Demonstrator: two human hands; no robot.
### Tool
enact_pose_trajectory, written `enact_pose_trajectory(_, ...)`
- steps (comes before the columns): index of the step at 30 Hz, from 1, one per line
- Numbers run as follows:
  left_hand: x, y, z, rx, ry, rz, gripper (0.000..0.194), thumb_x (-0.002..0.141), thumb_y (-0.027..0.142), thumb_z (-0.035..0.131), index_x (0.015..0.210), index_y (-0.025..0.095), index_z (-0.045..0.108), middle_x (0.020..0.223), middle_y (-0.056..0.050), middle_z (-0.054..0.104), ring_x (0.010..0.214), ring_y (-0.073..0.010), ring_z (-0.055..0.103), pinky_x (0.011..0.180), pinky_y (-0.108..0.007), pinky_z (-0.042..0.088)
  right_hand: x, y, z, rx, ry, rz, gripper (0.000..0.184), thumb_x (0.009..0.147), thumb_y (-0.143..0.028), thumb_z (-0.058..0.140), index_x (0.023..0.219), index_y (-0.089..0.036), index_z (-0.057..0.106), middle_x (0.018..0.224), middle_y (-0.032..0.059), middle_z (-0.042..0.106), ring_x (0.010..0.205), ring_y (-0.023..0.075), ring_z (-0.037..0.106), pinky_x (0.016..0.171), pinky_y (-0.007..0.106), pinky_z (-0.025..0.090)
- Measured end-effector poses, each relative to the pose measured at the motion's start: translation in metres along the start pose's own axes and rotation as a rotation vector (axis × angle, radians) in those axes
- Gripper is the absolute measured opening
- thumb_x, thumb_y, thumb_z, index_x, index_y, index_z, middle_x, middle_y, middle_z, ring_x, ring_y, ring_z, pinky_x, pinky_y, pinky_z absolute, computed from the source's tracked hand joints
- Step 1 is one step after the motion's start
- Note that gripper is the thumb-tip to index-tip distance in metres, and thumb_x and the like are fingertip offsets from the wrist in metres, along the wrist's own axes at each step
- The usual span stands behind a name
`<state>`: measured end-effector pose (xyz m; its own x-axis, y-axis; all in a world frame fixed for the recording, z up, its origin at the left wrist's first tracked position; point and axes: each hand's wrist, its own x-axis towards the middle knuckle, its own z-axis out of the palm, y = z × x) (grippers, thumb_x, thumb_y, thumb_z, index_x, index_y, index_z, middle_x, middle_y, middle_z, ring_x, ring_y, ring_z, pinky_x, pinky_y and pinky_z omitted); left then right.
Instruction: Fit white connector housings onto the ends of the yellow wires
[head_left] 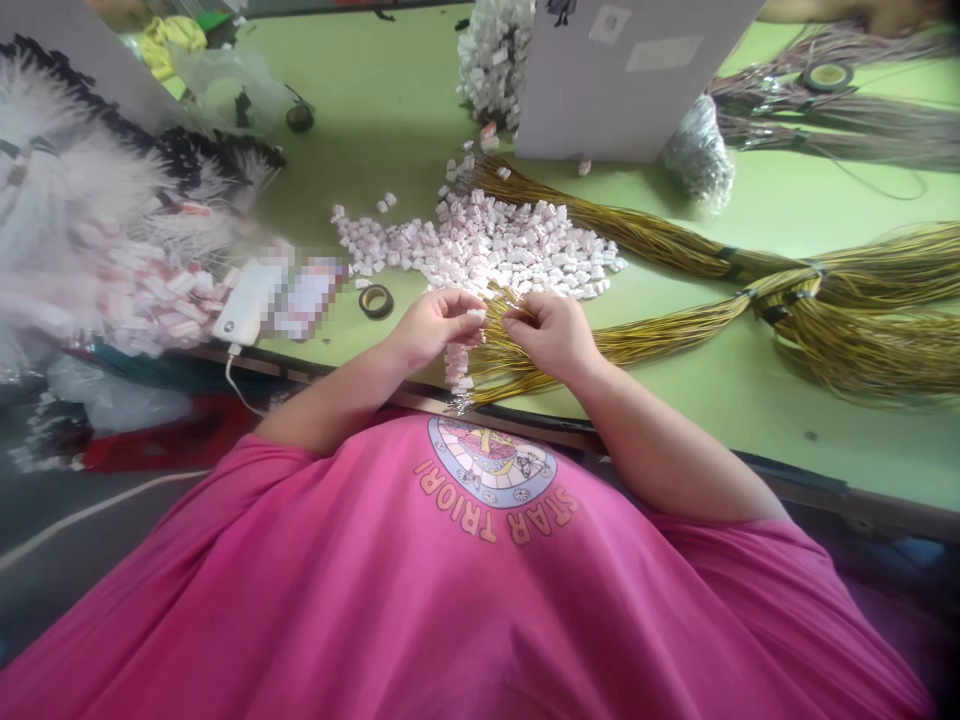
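My left hand [435, 325] is closed in a pinch on a small white plastic connector [477, 317] near the table's front edge. My right hand [551, 330] is closed on the ends of yellow wires [504, 303] from a long bundle [675, 330] that runs off to the right. The two hands almost touch. Below them a short row of fitted white connectors [456, 368] hangs on wire ends. A pile of loose white connectors [510, 248] lies just beyond the hands.
A tape roll [376, 301] and a white charger [241, 305] lie left of the hands. White and black wire bunches [90, 220] fill the left. A grey board [622, 80] stands at the back. More yellow bundles [877, 340] lie on the green table [750, 440].
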<state>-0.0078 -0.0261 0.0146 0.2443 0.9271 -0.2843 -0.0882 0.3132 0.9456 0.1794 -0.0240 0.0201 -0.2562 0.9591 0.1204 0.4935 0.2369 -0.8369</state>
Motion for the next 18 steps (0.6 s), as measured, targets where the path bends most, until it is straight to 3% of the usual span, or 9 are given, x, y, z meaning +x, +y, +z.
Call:
enact_pose_trajectory(5,-0.002,0.001,0.002,0.026,-0.009,0.043,0.031,0.062,0.028,0.081,0.082,0.011,0.063,0.067,0.0,0.064,0.058,-0.0081,0.061,0.06,-0.023,0.051,-0.003,0.001,0.002,-0.078,0.039,-0.052,0.018,0.071,-0.023,0.054,0.056,-0.018,0.046,0.052,-0.0036,0.046,0.053,0.0075,0.036,0.054,0.025,0.03)
enact_pose_trajectory(10,-0.004,0.005,0.012,0.105,-0.008,0.047,0.032,0.059,0.03,0.082,0.076,0.011,0.063,0.062,0.001,0.063,0.054,-0.008,0.058,0.056,-0.023,0.049,-0.005,0.001,0.007,-0.101,-0.002,-0.066,0.014,0.073,-0.022,0.053,0.06,-0.017,0.052,0.053,-0.0025,0.049,0.053,0.0085,0.04,0.054,0.025,0.031)
enact_pose_trajectory(14,-0.008,0.003,0.02,0.179,0.026,0.024,0.028,0.064,0.031,0.078,0.077,0.012,0.063,0.059,0.001,0.061,0.053,-0.0087,0.057,0.055,-0.023,0.047,-0.006,0.001,0.011,-0.104,-0.016,-0.05,0.015,0.074,-0.022,0.054,0.061,-0.016,0.055,0.055,-0.0017,0.052,0.054,0.0092,0.042,0.055,0.025,0.031)
enact_pose_trajectory(18,-0.009,0.008,0.006,0.483,0.004,0.128,0.027,0.071,0.035,0.073,0.084,0.013,0.066,0.071,-0.003,0.066,0.061,-0.0116,0.059,0.06,-0.026,0.047,-0.004,0.006,0.008,-0.055,-0.067,-0.056,0.015,0.076,-0.026,0.056,0.066,-0.016,0.062,0.058,-0.0009,0.057,0.056,0.0101,0.046,0.057,0.025,0.035)
